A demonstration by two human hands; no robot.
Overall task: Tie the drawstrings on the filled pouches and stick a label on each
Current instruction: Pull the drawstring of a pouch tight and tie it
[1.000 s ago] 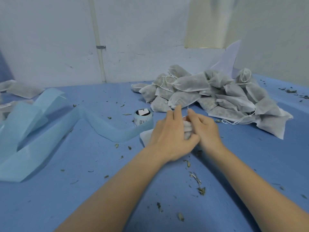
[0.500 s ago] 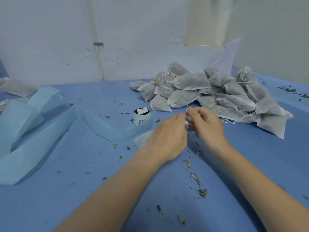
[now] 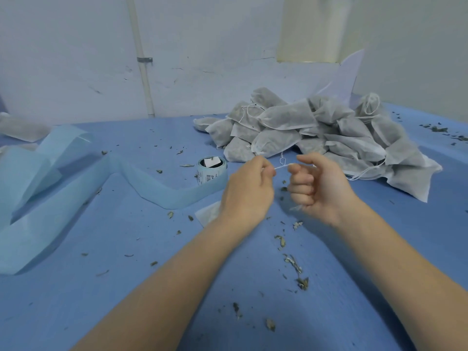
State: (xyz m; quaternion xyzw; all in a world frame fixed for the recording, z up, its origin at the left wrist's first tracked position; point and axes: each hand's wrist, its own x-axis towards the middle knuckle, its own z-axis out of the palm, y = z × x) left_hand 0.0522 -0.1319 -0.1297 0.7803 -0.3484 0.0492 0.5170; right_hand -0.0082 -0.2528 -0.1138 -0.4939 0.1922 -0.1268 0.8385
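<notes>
White drawstring (image 3: pixel 282 167) pinched taut between left hand (image 3: pixel 247 190) and right hand (image 3: pixel 317 187), pouch pile (image 3: pixel 321 133) heaped behind on blue surface (image 3: pixel 126 287)

One head-worn, wide-angle camera is looking forward and down along the person's forearms, which are entering from the bottom edge and meeting near the middle of the frame, where the left hand (image 3: pixel 247 192) and right hand (image 3: pixel 320 188) are sitting close to the lens. It is facing across the blue surface (image 3: pixel 101 300) towards a pale wall (image 3: pixel 76 59) filling the upper part of the frame, with the pile of pouches (image 3: pixel 316 133) lying in the middle right and the label roll (image 3: pixel 211 172) just left of centre. No second view is sharing the scene.
</notes>
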